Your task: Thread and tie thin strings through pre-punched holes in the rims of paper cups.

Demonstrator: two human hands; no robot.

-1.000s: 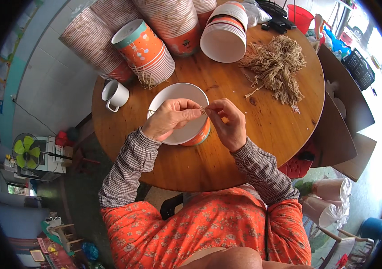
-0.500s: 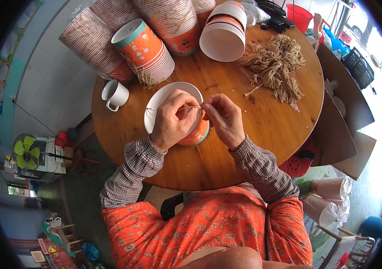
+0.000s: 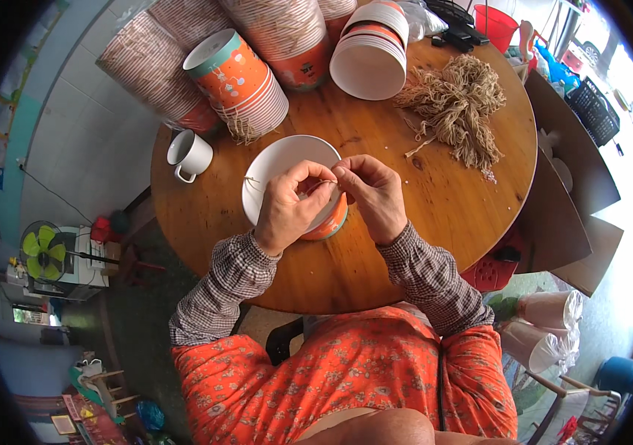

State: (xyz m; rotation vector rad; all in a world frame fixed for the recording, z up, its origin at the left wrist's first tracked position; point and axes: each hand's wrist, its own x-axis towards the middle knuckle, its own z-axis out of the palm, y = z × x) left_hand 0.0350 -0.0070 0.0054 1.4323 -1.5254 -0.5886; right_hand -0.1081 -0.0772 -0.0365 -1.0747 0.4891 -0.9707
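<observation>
An orange paper bucket with a white inside lies tipped in front of me, its opening toward me and to the left. At its right rim, my left hand and my right hand meet fingertip to fingertip. Both are pinched on a thin tan string, of which only a short stretch shows between the fingers. Another bit of string pokes out at the bucket's left rim. Further right on the table spreads a loose heap of tan strings.
Tall stacks of paper buckets line the far edge, one stack with strings at its base. White-mouthed buckets lean beside them. A white enamel mug stands at the left of the round wooden table. Cardboard boxes sit right.
Both hands stay pinched at the bucket's rim. The left hand has shifted slightly right and downward, and the bucket has moved a little to the right. More of its white inside shows.
</observation>
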